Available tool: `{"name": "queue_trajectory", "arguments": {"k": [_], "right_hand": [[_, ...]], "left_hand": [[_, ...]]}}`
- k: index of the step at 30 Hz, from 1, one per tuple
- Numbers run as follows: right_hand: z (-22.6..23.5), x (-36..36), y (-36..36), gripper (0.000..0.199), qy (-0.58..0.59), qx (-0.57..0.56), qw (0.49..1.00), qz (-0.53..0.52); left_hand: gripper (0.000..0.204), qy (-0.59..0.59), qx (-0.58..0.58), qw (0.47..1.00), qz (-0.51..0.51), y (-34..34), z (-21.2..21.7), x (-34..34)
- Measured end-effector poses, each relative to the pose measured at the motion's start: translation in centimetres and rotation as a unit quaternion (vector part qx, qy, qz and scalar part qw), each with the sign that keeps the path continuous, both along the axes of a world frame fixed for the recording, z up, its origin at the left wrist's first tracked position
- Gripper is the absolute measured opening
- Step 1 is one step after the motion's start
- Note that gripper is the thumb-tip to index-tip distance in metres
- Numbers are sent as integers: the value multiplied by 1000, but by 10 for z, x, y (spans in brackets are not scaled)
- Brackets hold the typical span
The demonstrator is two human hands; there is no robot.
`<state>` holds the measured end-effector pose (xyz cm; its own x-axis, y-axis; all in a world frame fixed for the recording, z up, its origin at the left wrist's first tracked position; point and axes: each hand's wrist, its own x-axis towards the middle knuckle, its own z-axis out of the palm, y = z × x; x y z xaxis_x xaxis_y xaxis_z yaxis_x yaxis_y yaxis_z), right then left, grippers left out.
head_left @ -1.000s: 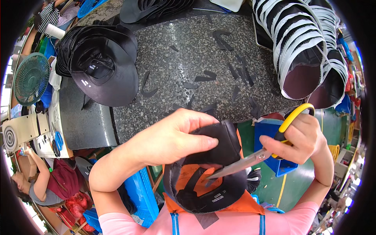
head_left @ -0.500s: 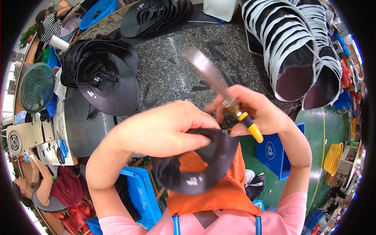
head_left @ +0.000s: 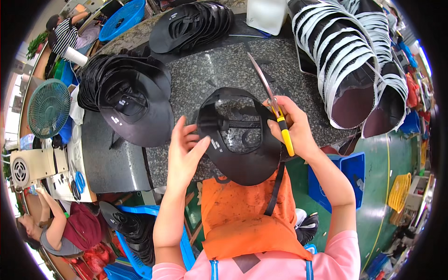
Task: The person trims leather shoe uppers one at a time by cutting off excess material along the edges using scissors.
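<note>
A black shoe-upper piece (head_left: 252, 169) with a wide opening and a strap across it lies over the near edge of the stone worktop. Beside its left rim is my left hand (head_left: 183, 151), fingers spread, the thumb tip at or near the rim; contact is unclear. My right hand (head_left: 294, 128) grips scissors (head_left: 283, 123) with yellow and black handles at the piece's right edge. Their blades point up and away over the worktop and look closed. A narrow black strip (head_left: 276, 189) hangs from the piece onto the orange apron (head_left: 228, 205).
Stacks of similar black uppers stand at left (head_left: 144, 123) and at the back (head_left: 165, 37). White-edged black uppers (head_left: 345, 70) are piled at right, and a white container (head_left: 266, 16) stands behind. Blue bins (head_left: 343, 179) are below on both sides. Two other people work at left.
The black upper has gone from my hands above the apron to the worktop edge. My left hand has let go and opened. The scissors have swung more upright, still in my right hand.
</note>
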<state>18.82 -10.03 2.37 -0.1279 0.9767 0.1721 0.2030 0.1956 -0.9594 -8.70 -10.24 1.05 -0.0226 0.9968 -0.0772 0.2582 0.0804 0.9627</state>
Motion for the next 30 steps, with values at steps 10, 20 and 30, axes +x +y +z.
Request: {"name": "queue_trajectory", "arguments": {"k": [10, 20, 30], "right_hand": [[45, -2, -41, 53, -220, 124, 960, -118], [24, -14, -83, 61, -419, 39, 905, -63], [28, -27, -85, 66, -424, 80, 900, -68]], "left_hand": [[29, -382, -187, 905, -5, 13, 0, 23], [34, -497, -124, 858, 35, -39, 23, 68], [41, -538, -106, 835, 46, -49, 28, 69]]}}
